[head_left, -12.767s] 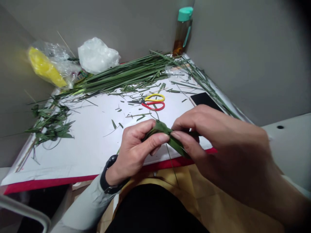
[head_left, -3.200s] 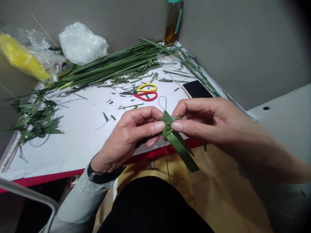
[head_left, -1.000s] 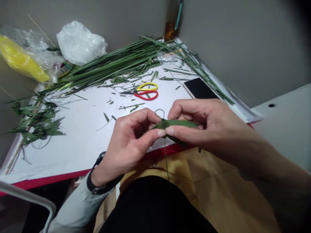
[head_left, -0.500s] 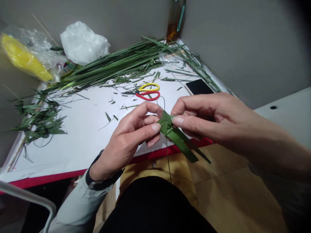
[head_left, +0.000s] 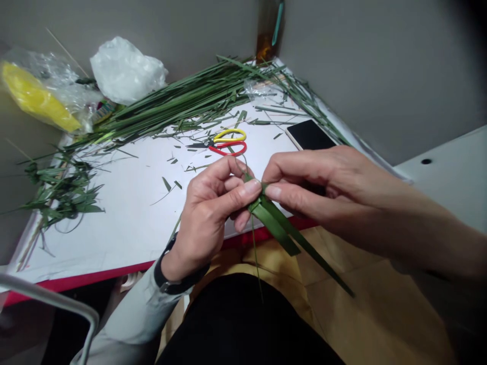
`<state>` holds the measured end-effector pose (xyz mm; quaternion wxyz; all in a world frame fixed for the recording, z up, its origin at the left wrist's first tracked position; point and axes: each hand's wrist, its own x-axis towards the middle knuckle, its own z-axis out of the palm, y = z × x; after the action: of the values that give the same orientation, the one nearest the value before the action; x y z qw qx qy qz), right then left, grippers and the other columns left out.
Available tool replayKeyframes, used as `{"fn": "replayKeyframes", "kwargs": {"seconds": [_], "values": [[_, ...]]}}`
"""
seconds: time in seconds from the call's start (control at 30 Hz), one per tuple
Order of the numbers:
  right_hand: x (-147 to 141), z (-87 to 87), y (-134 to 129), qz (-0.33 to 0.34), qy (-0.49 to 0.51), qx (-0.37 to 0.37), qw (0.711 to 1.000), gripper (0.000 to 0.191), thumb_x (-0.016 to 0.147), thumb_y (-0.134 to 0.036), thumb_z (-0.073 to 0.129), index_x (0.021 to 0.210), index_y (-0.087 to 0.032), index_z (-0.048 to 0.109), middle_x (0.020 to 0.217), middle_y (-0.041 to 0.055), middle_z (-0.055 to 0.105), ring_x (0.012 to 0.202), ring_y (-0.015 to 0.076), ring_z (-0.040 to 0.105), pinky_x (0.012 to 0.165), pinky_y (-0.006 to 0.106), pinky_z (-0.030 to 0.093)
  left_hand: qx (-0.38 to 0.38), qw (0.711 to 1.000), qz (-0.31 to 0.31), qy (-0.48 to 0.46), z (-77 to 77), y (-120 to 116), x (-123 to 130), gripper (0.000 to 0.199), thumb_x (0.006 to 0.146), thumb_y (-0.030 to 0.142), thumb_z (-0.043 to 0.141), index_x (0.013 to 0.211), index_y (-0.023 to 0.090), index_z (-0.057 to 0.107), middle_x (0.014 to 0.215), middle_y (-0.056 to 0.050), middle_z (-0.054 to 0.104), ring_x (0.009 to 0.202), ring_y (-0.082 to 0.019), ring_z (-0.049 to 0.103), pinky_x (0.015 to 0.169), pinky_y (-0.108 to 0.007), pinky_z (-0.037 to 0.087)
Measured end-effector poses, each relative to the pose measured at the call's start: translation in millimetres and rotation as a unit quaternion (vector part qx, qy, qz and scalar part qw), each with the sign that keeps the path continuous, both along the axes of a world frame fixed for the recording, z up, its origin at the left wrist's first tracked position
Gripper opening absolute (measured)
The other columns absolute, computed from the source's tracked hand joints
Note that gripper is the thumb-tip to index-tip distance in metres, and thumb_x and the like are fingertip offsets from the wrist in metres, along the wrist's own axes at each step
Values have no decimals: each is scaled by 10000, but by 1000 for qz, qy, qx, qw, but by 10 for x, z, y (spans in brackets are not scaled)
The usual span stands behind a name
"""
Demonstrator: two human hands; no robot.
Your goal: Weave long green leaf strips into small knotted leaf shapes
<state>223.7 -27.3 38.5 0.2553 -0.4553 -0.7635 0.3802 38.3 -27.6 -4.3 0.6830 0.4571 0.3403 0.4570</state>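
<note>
A folded green leaf piece is between my two hands, near the table's front edge. My left hand pinches its upper left part, the thumb lying over the folds. With thumb and forefinger, my right hand grips the top right of the same piece. Two flat leaf ends slant down to the right, one longer than the other, and a thin stem hangs below. My fingers hide much of the folded part. Scissors with a yellow and a red handle lie beyond my left hand.
Long green leaves lie along the back of the white table, with cut scraps before them. A phone, a white plastic bag, a yellow bagged item and a leafy bunch surround the work area.
My left thumb has moved right over the folds, covering more of them. The longer leaf end now reaches farther down and right. The view has shifted slightly.
</note>
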Motion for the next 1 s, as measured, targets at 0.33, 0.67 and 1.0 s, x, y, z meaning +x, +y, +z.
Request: {"fn": "replayKeyframes", "kwargs": {"seconds": [0.33,0.67,1.0], "values": [[121,35,227,17,54,16,998,180,934,-285,621,804,-182,691,735,-14,627,650,116,489,568,284,341,-22,999,25,-28,87,149,91,119,883,217,740,824,146,664,718,18,579,511,-80,558,447,-184,438],[112,72,283,-9,-22,91,996,197,798,-364,753,929,-218,752,611,-42,555,505,107,403,483,273,306,-12,992,105,-73,81,162,145,196,823,230,843,753,134,688,749,11,613,687,-67,543,648,-141,480],[204,65,325,56,58,-46,996,89,863,-283,713,871,-206,757,801,-9,704,675,142,554,575,259,404,-7,999,35,-20,153,210,55,214,791,244,874,714,144,701,736,10,631,688,-74,560,669,-151,467]]}}
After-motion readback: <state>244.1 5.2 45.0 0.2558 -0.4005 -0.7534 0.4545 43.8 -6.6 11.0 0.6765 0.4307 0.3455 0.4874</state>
